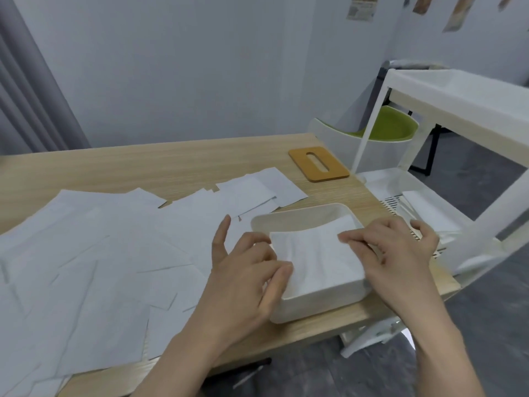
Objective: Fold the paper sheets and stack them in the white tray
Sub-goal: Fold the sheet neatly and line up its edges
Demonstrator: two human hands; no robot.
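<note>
A person's two hands work at a white tray [297,217] near the right edge of a wooden worktop [143,167], with a folded paper sheet [317,256] lying inside it. The left hand [246,279] rests at the tray's left rim, fingers loosely spread and gripping nothing; the right hand [400,253] pinches the sheet's right edge. Unfolded loose sheets [100,253] cover the worktop to the left. An orange slotted lid [319,164] lies beyond the tray. No writing is legible.
</note>
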